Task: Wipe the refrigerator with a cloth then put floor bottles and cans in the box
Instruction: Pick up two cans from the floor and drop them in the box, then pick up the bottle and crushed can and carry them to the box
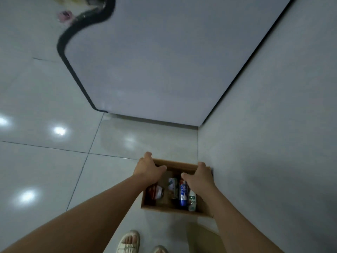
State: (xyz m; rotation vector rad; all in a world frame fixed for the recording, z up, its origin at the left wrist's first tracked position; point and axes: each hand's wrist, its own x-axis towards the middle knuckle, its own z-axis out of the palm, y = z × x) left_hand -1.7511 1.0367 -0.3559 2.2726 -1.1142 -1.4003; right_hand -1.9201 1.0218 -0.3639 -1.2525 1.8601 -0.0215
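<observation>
Both hands grip the cardboard box point(175, 210): left hand point(148, 168) on its far-left corner, right hand point(199, 178) on its right wall. Inside, cans point(172, 187) and a bottle point(191, 199) lie lengthwise, pointing toward the refrigerator point(155, 61).

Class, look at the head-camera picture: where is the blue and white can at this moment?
The blue and white can lies inside the cardboard box, right of centre, between a white can and a green-labelled white bottle, just below the right hand.

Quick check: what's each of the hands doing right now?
Left hand: grips the cardboard box at its left wall.
Right hand: grips its right wall.
</observation>
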